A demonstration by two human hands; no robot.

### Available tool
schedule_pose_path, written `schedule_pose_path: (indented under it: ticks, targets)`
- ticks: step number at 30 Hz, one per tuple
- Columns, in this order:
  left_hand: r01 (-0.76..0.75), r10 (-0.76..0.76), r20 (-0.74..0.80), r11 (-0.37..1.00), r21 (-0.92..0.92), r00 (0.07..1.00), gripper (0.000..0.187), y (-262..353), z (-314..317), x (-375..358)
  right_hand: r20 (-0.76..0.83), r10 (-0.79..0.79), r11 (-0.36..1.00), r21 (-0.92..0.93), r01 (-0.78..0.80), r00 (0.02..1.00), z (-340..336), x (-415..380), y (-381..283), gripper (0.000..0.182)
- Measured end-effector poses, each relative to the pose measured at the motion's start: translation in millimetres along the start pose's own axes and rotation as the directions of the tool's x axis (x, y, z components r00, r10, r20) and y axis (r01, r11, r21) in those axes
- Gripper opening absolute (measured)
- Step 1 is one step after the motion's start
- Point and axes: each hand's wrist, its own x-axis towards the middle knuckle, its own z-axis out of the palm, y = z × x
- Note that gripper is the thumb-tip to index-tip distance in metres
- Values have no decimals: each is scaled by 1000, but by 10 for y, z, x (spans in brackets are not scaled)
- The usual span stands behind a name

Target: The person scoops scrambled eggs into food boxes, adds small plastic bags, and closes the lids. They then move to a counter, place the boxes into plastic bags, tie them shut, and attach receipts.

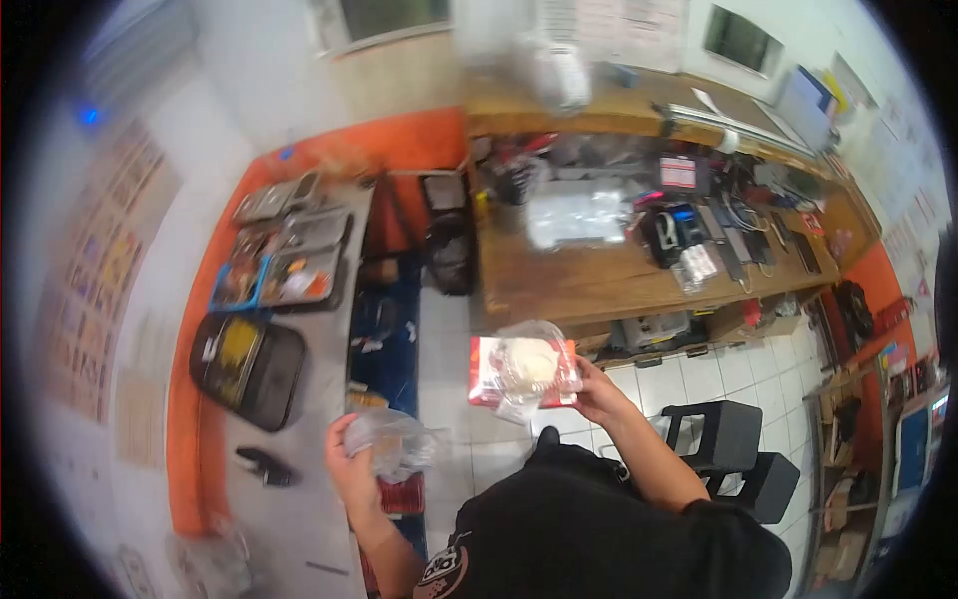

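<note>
In my right hand (pixel 599 393) is a red and white box (pixel 485 371), gripped at its right edge. A clear plastic bag (pixel 529 357) with something pale in it lies on top of the box. My left hand (pixel 351 461) is closed around another clear plastic bag (pixel 397 443), whose contents I cannot make out. The left hand is beside the edge of the grey counter (pixel 299 504), while the box is held over the tiled floor in front of my body.
Metal trays (pixel 299 275) and a black container (pixel 247 367) stand on the left counter, near a small black object (pixel 264 466). Ahead, a wooden bench (pixel 539 285) carries plastic packs and electronics. Black stools (pixel 723 436) stand at my right.
</note>
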Motion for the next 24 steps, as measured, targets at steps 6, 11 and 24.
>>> schedule_pose_path:
  ticks: [6,11,24]
  targets:
    - [245,-166,333,947,-208,928,41,-644,2119,877,-319,-245,966,-5,257,915,-1112,-496,-924,75]
    - [226,-122,274,891,-393,954,30,-927,3463,1411,-461,-334,933,-38,357,822,-1501,-889,-1488,80]
    - [650,-545,440,750,-126,714,23,-2513,4424,1704,-472,-317,940,-42,338,822,-1839,208,-2199,84]
